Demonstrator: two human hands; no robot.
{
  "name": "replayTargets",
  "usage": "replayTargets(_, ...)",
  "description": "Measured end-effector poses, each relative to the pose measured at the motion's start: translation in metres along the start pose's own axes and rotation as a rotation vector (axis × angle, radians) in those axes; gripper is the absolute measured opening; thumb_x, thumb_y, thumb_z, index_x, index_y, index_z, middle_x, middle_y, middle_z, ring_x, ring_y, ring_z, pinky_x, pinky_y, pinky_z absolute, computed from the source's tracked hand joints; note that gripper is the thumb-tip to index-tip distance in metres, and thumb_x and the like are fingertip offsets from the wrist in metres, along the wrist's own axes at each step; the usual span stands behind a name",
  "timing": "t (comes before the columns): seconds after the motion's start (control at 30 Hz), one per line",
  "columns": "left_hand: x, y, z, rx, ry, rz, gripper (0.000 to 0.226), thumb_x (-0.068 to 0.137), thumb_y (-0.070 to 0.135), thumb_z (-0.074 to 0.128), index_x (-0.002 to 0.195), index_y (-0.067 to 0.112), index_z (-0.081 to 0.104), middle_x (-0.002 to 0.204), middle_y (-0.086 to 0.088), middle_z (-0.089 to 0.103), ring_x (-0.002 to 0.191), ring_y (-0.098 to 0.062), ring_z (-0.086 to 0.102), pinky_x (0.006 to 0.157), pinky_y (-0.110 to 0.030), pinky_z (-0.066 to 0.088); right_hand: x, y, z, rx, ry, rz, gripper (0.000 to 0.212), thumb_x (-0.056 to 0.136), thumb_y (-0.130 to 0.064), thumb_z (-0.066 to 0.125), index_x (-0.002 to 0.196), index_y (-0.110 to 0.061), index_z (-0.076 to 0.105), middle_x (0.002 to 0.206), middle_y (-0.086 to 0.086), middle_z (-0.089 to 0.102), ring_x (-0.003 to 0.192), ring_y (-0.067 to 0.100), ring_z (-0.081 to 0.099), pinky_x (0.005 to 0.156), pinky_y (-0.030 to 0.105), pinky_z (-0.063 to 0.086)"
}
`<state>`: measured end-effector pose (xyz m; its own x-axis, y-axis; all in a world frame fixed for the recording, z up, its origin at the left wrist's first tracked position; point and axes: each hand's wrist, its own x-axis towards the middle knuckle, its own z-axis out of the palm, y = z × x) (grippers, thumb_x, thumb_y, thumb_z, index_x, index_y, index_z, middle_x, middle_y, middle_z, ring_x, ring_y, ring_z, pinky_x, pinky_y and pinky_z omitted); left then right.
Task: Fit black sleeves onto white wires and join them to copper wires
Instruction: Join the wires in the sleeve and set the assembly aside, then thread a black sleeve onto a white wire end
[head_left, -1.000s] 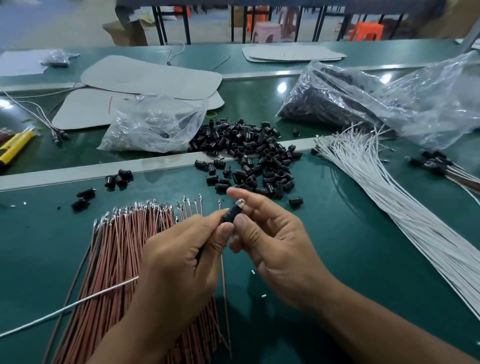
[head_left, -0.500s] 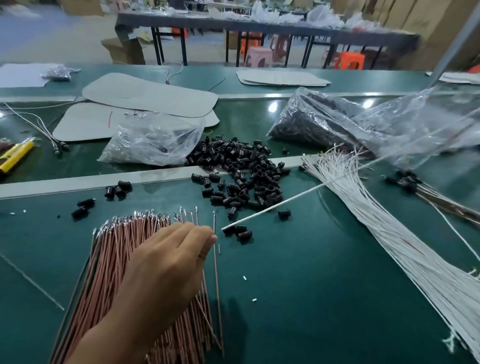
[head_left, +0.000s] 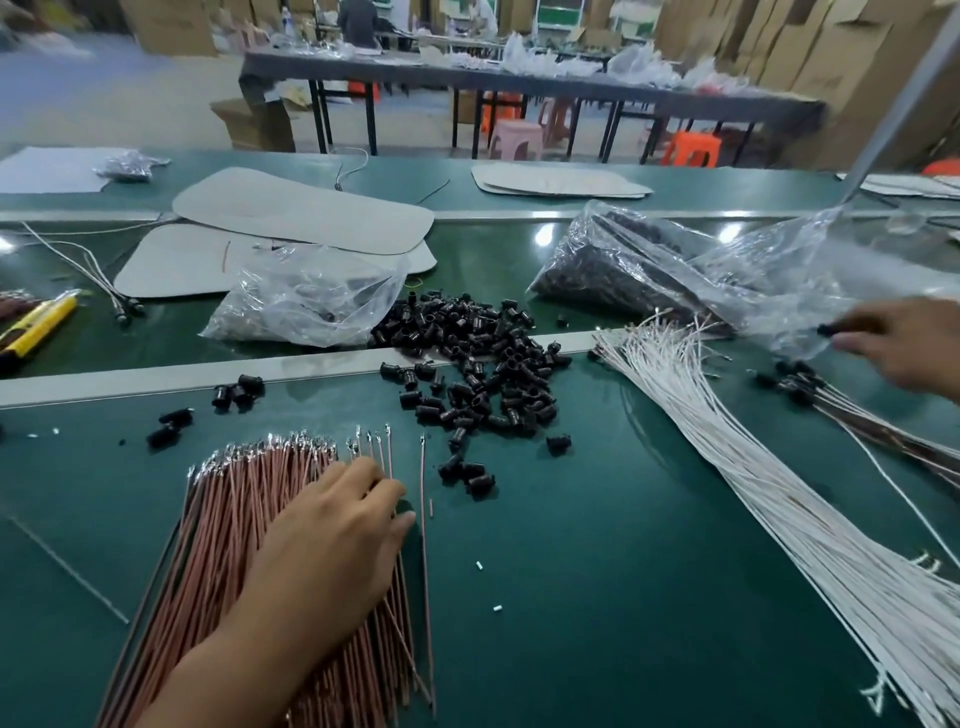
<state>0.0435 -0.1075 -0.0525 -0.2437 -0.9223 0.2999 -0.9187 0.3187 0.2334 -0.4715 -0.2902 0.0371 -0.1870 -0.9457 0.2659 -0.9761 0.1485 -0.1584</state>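
left hand (head_left: 332, 540) flat, fingers loose, on pink copper wire bundle (head_left: 223, 519); right hand (head_left: 904, 343) blurred, apparently pinching small black sleeve (head_left: 831, 328).

Past your green tabletop (head_left: 623, 545) stands a long dark table (head_left: 545, 83); around its legs sit orange and pink stools (head_left: 693, 148), behind it cardboard boxes (head_left: 831, 52), left of it pale floor (head_left: 104, 104).
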Motion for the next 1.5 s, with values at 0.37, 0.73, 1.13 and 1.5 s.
replayTargets(0.37,-0.001,0.000,-0.005,0.027,-0.042,-0.034,0.021,0.079,0.030,0.076,0.092,0.015,0.072,0.087,0.004,0.064,0.076,-0.013,0.060,0.068,-0.028,0.057,-0.053,-0.091,0.038,0.045,-0.132,-0.150,0.019,0.096,-0.035,0.065,0.097,-0.019,0.074,0.094,0.010,0.071,0.083,0.028,0.064,0.074,0.034,0.047)
replayTargets(0.73,0.018,0.023,0.017,-0.028,-0.075,0.175,0.053,0.101,0.029,0.046,0.151,0.016,0.035,0.157,-0.005,0.037,0.143,-0.020,0.037,0.118,-0.037,0.028,-0.050,-0.113,0.031,0.266,-0.346,0.096,0.010,0.083,-0.005,0.076,0.086,-0.016,0.076,0.075,-0.005,0.068,0.069,0.015,0.062,0.068,0.027,0.047)
replayTargets(1.13,0.023,0.026,0.019,-0.001,-0.006,0.194,0.047,0.074,0.006,0.082,0.119,0.013,0.068,0.104,0.001,0.065,0.098,-0.020,0.060,0.084,-0.036,0.055,-0.031,-0.095,-0.002,0.922,-0.544,0.456,0.015,0.098,-0.010,0.056,0.084,-0.005,0.055,0.072,0.008,0.048,0.061,0.017,0.041,0.037,0.017,0.046)
replayTargets(1.5,0.017,0.024,0.018,-0.146,0.051,0.188,0.044,0.064,-0.014,0.082,0.101,0.007,0.071,0.101,-0.003,0.059,0.087,-0.012,0.058,0.080,-0.030,0.060,-0.011,-0.101,-0.007,-0.236,-0.199,-0.082,0.024,0.099,-0.023,0.058,0.093,-0.005,0.072,0.094,0.019,0.069,0.075,0.025,0.053,0.072,0.030,0.038)
